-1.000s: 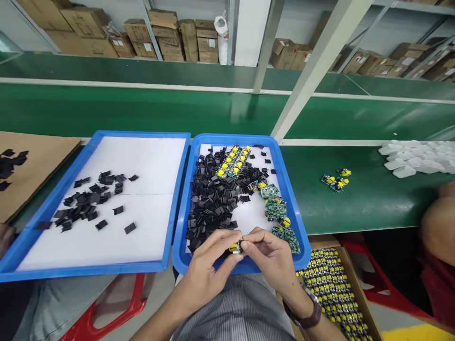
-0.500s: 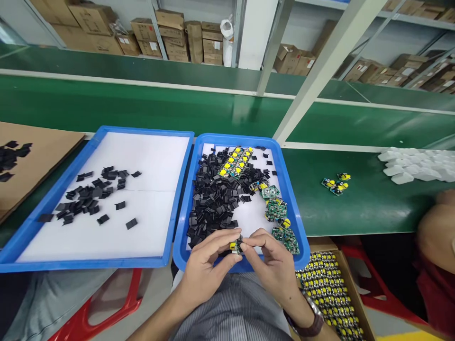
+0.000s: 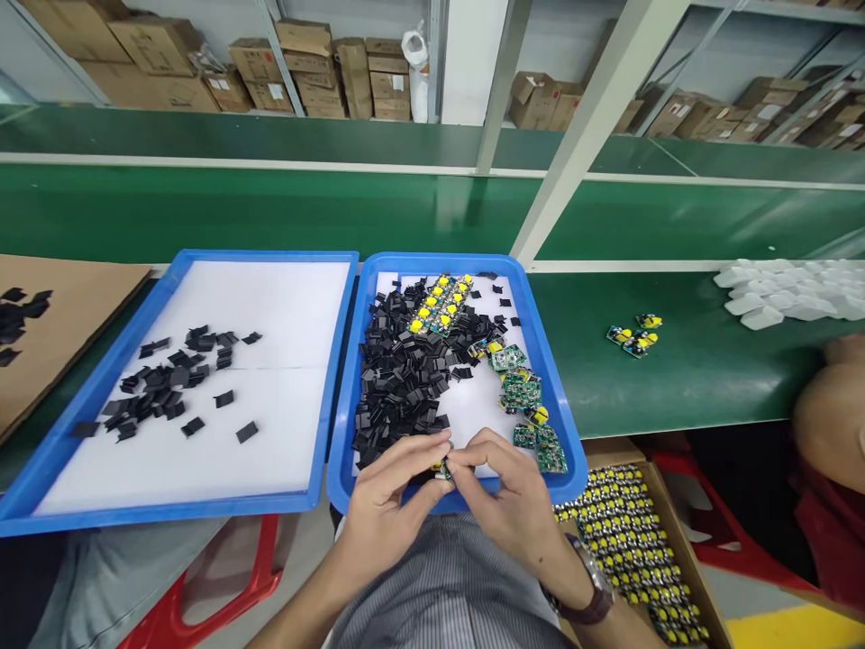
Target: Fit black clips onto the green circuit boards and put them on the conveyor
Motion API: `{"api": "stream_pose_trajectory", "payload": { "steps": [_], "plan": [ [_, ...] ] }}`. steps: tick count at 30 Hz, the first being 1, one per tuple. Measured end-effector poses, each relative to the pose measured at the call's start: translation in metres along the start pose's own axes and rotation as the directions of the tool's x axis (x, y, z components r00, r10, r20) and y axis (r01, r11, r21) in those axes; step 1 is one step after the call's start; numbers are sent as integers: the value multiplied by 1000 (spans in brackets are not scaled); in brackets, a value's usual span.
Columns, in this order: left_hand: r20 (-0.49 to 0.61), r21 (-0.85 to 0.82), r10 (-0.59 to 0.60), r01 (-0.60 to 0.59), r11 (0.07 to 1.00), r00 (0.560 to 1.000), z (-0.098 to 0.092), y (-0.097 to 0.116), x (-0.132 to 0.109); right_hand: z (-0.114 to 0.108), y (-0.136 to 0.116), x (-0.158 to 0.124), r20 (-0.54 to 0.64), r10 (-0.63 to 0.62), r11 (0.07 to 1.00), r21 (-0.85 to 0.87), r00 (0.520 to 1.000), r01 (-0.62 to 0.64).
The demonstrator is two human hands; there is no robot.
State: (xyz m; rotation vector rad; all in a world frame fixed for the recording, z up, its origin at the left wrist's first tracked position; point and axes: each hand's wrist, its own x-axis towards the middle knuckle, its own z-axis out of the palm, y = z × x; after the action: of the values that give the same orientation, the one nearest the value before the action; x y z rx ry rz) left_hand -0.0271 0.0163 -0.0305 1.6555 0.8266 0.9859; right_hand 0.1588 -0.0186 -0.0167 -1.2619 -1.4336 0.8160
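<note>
My left hand (image 3: 392, 500) and my right hand (image 3: 504, 491) meet over the near edge of the right blue tray (image 3: 564, 433), both pinching one small circuit board with a yellow part (image 3: 442, 469). In that tray lie a heap of small black plastic pieces (image 3: 412, 370), a row of boards with yellow parts (image 3: 442, 302) at the back, and several green circuit boards (image 3: 523, 392) along the right side. The fingers cover most of the held board.
A left blue tray (image 3: 101, 397) holds scattered black pieces (image 3: 168, 379). A cardboard box of boards (image 3: 628, 550) stands below right. Three loose boards (image 3: 635, 333) and white housings (image 3: 784, 293) lie on the green belt. Another person's arm (image 3: 828, 419) is at right; brown cardboard (image 3: 60, 324) lies at left.
My fingertips have closed in tighter around the small board, hiding more of it. The view has shifted a little; the trays and parts have not moved.
</note>
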Motion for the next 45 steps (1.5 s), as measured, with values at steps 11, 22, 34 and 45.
{"api": "stream_pose_trajectory", "payload": {
  "steps": [11,22,34,45],
  "plan": [
    [-30,134,-60,64,989,998,8,4,-2,-9,14,-6,96,222,906,348,970,-242],
    [-121,201,79,-54,978,990,23,9,0,-8,9,-16,91,166,926,329,982,-187],
    [-161,229,143,-104,968,976,22,4,-2,-8,8,-9,156,108,972,192,982,-137],
    [-131,361,257,-196,912,957,13,1,-2,0,1,-11,65,56,985,156,996,-66]
  ]
}}
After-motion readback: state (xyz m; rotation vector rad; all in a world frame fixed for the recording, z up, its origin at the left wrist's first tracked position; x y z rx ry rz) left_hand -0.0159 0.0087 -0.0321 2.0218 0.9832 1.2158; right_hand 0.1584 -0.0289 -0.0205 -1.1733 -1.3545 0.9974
